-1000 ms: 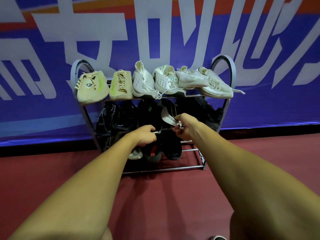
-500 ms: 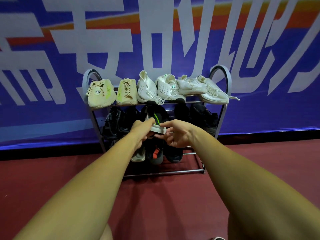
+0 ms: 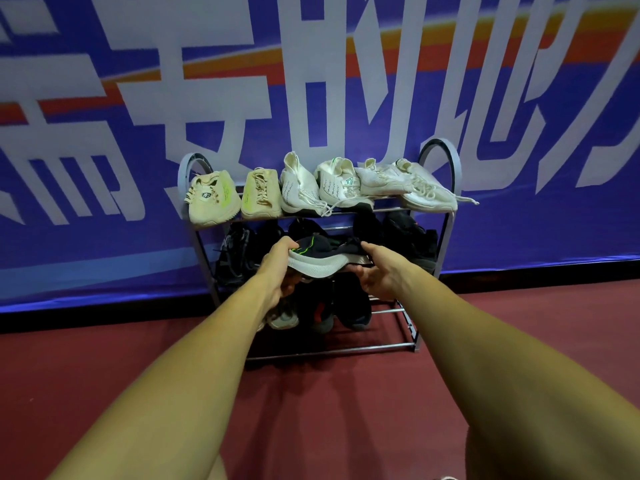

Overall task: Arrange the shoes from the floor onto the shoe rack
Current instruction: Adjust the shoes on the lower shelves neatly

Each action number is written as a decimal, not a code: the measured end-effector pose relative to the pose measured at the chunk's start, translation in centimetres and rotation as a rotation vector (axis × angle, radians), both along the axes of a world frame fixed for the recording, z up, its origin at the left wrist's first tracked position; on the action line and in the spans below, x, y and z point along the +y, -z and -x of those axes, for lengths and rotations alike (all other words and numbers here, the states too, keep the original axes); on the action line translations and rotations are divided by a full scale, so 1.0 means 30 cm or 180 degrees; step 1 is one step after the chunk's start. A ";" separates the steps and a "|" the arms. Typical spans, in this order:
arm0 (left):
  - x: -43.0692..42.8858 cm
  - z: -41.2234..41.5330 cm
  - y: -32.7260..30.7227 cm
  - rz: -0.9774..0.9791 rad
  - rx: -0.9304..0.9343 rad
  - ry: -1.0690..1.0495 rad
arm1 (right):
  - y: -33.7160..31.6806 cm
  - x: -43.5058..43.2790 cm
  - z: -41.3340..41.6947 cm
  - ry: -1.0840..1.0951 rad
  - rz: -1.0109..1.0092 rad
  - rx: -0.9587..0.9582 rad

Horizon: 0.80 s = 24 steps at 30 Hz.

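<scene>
A black sneaker with a white sole and a green stripe [image 3: 322, 259] lies sideways in front of the rack's middle shelf. My left hand [image 3: 278, 271] grips its toe end and my right hand [image 3: 377, 271] grips its heel end. The metal shoe rack [image 3: 446, 220] stands against the wall. Its top shelf carries two beige shoes [image 3: 235, 197] and several white sneakers [image 3: 346, 183]. Dark shoes [image 3: 239, 258] fill the middle shelf, and more dark shoes [image 3: 349, 306] sit on the bottom shelf, partly hidden behind my hands.
A blue banner with large white characters [image 3: 311, 81] covers the wall behind the rack. Red floor [image 3: 311, 410] spreads in front of the rack and to both sides. The bottom shelf's right end [image 3: 391, 311] shows bare rails.
The black sneaker has turned from upright to lying sideways across both hands, level with the middle shelf. Both hands have spread apart to its two ends. The view has tilted upward a little.
</scene>
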<state>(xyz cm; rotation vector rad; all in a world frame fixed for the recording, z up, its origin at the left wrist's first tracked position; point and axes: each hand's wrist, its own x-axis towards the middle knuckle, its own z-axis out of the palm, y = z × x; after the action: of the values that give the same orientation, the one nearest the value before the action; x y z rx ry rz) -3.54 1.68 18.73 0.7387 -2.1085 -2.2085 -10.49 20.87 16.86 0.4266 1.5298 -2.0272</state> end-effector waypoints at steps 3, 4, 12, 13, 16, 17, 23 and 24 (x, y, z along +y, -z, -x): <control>0.011 -0.009 -0.010 -0.0254 0.0083 0.0059 | 0.000 -0.003 -0.009 0.0095 0.0058 -0.0144; 0.013 -0.010 -0.016 -0.0332 0.0097 0.0081 | -0.001 -0.005 -0.014 0.0136 0.0120 -0.0184; -0.005 -0.014 -0.025 -0.0721 -0.0060 -0.0285 | -0.012 -0.003 -0.011 0.0205 0.0272 -0.0336; -0.011 -0.014 -0.023 -0.0778 -0.0037 -0.0374 | -0.019 -0.007 -0.013 0.0224 0.0291 -0.0327; -0.011 0.001 -0.003 -0.0703 0.0017 -0.0769 | -0.041 -0.023 -0.024 0.0281 0.0400 -0.0246; -0.005 0.006 0.005 -0.0625 0.0051 -0.0904 | -0.044 -0.029 -0.025 0.0309 0.0430 -0.0230; 0.106 0.036 0.020 -0.1005 0.0144 -0.0996 | -0.050 -0.061 -0.021 0.0537 0.0451 -0.0085; 0.119 0.036 0.017 -0.1083 0.0136 -0.0959 | -0.048 -0.063 -0.023 0.0546 0.0473 -0.0075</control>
<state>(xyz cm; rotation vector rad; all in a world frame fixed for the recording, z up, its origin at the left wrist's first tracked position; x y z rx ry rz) -4.63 5.25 18.23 0.9407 -1.4962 -2.4024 -9.81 18.99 18.30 0.5362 1.3573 -2.2412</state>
